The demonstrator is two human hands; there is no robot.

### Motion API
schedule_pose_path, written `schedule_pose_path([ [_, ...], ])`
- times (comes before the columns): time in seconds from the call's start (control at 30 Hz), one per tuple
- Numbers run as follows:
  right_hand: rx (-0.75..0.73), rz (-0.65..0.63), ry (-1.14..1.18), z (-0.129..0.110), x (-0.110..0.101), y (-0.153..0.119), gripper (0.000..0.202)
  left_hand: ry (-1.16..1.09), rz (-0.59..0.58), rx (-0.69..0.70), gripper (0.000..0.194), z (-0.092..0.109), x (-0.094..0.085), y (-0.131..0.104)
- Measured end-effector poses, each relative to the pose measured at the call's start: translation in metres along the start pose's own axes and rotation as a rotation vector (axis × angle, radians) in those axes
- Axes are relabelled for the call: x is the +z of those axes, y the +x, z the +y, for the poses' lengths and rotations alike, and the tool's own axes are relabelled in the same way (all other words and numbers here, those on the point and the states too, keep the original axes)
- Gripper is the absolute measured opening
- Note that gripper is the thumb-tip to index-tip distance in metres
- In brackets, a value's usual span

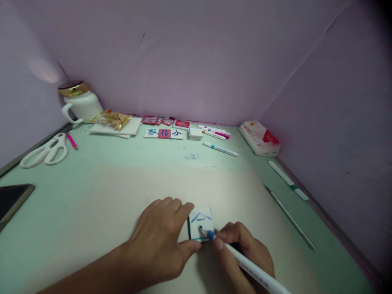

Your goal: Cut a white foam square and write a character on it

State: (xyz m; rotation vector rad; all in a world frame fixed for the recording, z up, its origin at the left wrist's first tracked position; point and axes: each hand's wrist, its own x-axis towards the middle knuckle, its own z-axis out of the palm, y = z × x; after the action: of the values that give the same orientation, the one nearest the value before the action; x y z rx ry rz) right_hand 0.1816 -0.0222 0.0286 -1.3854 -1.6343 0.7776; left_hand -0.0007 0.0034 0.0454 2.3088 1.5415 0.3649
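A small white card (206,212) lies on the table, bearing blue strokes that form a peak with a short line below it. My left hand (163,237) steadies the card between thumb and index finger, at its lower and upper left edges. Gripped in my right hand (241,249) is a white marker (249,265) with a blue collar. The marker's dark tip meets the card's face, or hovers just over it, below the drawn strokes.
Behind are character cards (164,133), a white card stack (195,134), several markers (220,148) and a tissue pack (260,139). Scissors (49,151), a phone (14,200), a mug (84,106) and a snack packet (113,119) lie left. A thin brush-like stick (290,218) is right.
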Motion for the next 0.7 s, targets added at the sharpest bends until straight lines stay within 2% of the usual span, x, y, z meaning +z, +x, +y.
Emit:
schedule_pose_path([
  [0.7,-0.005,0.004,-0.034,0.0003,0.0037,0.0024,0.021,0.003,-0.021,-0.001,0.044,0.0015,-0.0013,0.0004],
])
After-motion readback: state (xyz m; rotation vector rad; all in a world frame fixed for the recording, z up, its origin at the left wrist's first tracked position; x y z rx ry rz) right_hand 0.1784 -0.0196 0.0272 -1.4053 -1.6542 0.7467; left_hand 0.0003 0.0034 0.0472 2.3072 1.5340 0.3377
